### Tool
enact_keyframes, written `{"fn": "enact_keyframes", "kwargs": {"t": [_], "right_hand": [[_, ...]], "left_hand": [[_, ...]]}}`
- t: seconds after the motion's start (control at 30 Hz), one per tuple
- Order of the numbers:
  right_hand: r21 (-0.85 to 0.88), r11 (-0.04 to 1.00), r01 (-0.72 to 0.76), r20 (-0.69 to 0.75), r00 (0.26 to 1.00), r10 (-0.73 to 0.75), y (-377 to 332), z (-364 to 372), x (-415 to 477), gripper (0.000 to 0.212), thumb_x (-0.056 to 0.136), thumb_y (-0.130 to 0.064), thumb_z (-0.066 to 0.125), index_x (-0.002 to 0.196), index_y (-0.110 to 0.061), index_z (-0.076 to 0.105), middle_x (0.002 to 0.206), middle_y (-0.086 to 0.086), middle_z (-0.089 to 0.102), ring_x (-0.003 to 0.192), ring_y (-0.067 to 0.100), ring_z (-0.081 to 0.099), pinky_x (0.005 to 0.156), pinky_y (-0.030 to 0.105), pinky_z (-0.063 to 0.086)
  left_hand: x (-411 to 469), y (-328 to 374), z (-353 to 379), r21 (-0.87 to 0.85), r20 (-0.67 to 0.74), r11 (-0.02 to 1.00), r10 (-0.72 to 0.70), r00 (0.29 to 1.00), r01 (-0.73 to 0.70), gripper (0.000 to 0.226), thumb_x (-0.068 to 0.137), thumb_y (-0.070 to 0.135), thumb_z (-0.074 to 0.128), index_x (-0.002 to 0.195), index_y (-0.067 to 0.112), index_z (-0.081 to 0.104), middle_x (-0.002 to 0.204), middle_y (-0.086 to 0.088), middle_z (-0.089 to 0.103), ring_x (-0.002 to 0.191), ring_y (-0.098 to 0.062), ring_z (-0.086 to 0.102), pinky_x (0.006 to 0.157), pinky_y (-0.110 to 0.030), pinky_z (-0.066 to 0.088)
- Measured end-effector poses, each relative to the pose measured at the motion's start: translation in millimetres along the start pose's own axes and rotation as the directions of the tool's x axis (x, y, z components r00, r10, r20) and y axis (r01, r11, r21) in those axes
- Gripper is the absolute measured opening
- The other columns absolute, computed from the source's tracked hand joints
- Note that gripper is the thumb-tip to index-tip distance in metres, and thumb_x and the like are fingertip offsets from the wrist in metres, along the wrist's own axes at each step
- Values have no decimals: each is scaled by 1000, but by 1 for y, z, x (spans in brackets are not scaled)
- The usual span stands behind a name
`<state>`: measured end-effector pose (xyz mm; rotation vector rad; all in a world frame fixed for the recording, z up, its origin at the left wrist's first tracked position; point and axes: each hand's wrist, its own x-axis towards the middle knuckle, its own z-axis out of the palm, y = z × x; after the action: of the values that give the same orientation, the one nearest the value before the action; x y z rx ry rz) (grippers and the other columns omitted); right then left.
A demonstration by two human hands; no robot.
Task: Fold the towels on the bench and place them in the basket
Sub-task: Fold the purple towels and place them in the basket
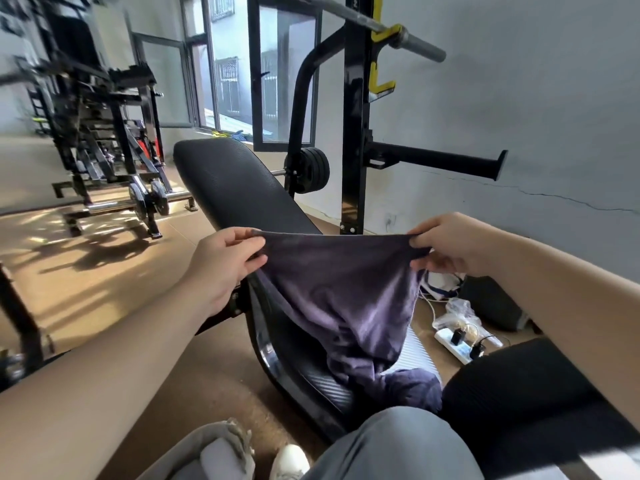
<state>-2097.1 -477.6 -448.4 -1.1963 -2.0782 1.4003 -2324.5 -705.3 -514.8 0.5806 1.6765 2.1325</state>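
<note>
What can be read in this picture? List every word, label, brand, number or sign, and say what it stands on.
No text here is legible.
On the black rack upright: white lettering at the top edge, cut off and blurred, unreadable.
On the white power strip: pale label, too small to read.
The towel and bench: no print visible.

Basket cut off at btm edge; gym machine blurred.

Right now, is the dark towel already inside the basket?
No, the left hand and the right hand pinch the dark towel up over the bench.
</note>
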Motion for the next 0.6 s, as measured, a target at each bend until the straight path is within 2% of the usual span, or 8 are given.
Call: {"fn": "enact_keyframes", "kwargs": {"t": [0.13,0.23,0.33,0.47,0.6], "right_hand": [[269,959,94,-21,996,-91,-8,0,-12,19,98,-2,62,113,-8,70,113,16,69,94,28,72,70,41,64],[385,907,172,-55,985,-164,-22,6,-19,16,99,-6,62,110,-11,72,112,12,71,102,27,72,80,46,63],[398,875,276,-144,961,-237,-36,10,-18,15,99,-6,61,104,-13,73,106,10,71,99,23,73,80,40,63],[316,865,391,-284,909,-307,-48,9,-13,23,91,7,61,92,-13,72,92,9,69,83,21,71,72,29,61],[218,856,469,-398,843,-361,-57,5,-9,30,84,11,62,84,-18,72,79,3,69,78,20,69,74,30,62]], "left_hand": [[-9,15,-7,-78,-18,997,2,1000,-3,6,99,6,62,97,10,66,124,-20,64,109,-26,68,89,-41,61],[-15,29,-9,-144,-16,989,22,1000,-24,11,103,7,56,94,13,61,117,-16,61,99,-22,66,81,-41,64],[-14,43,-9,-163,-28,986,40,999,-44,14,104,8,54,93,15,59,115,-15,61,103,-27,65,72,-39,65],[-9,58,-12,-134,-62,987,76,995,-84,12,104,11,55,95,16,60,119,-14,62,108,-28,65,73,-40,64],[-9,72,-11,-131,-46,979,149,988,-154,14,104,11,54,94,19,60,115,-12,58,106,-26,63,71,-40,64]]}}
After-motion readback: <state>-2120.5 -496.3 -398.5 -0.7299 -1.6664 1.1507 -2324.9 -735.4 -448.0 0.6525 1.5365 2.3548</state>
